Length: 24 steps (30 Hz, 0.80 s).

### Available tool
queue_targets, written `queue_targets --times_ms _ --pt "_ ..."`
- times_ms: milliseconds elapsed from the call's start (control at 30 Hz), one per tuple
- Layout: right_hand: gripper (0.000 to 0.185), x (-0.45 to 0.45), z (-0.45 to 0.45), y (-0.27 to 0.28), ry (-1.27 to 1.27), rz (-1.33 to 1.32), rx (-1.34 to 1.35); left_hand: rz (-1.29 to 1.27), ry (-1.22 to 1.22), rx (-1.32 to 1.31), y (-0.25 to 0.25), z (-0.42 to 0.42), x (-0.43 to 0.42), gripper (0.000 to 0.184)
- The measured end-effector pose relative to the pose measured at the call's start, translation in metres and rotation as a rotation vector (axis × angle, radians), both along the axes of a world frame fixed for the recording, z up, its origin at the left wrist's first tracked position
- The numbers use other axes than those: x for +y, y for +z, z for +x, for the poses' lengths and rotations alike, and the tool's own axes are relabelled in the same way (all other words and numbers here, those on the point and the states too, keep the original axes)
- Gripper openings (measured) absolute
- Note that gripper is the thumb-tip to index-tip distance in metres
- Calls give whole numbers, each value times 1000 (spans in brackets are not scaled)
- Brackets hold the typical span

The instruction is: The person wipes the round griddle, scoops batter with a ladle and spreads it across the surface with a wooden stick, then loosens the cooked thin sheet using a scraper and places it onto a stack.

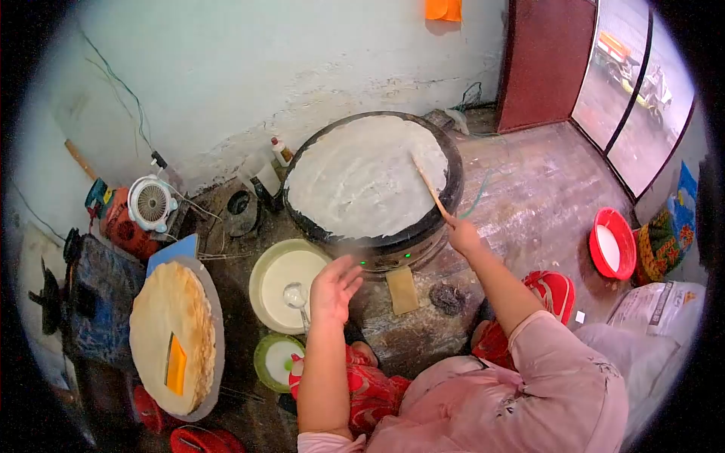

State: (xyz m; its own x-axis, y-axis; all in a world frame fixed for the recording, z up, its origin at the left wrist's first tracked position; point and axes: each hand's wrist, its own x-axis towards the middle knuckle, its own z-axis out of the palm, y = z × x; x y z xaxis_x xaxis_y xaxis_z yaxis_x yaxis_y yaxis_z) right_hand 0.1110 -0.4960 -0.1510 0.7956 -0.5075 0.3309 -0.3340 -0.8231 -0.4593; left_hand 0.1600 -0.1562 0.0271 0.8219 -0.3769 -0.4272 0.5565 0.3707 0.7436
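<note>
A round black griddle [451, 185] carries a wide layer of pale batter [355, 177] spread almost to its rim. My right hand [463, 234] is closed around the handle of a thin wooden stick [430, 183], whose far end lies on the batter at the right. Fingers apart and holding nothing, my left hand [334, 287] hovers in front of the griddle, beside a large bowl of white batter [276, 275]. A metal ladle [295, 295] rests in that bowl.
A stack of flat round pancakes [162, 325] stands at the left, an orange-handled scraper [175, 364] on top. Near my feet are a green bowl [276, 362] and a tan pad [402, 291]. A red basin [613, 243] and sacks [653, 309] are at the right.
</note>
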Motion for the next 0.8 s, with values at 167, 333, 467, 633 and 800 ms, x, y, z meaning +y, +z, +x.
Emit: queue_targets --times_ms 167,333,467,633,800 --pt "34 23 -21 50 -14 1077 74 -10 5 2 -3 2 0 30" --pt "36 30 -63 76 -155 1406 -171 -4 -2 -15 -1 -1 1 31" --pt "34 34 -86 46 -185 1168 -68 8 -11 -11 -2 -2 1 34" --pt "35 46 -103 26 -119 356 122 18 -17 -7 -3 -3 2 36" --pt "36 64 -98 62 6 1076 178 28 -18 1 -5 -5 2 34"
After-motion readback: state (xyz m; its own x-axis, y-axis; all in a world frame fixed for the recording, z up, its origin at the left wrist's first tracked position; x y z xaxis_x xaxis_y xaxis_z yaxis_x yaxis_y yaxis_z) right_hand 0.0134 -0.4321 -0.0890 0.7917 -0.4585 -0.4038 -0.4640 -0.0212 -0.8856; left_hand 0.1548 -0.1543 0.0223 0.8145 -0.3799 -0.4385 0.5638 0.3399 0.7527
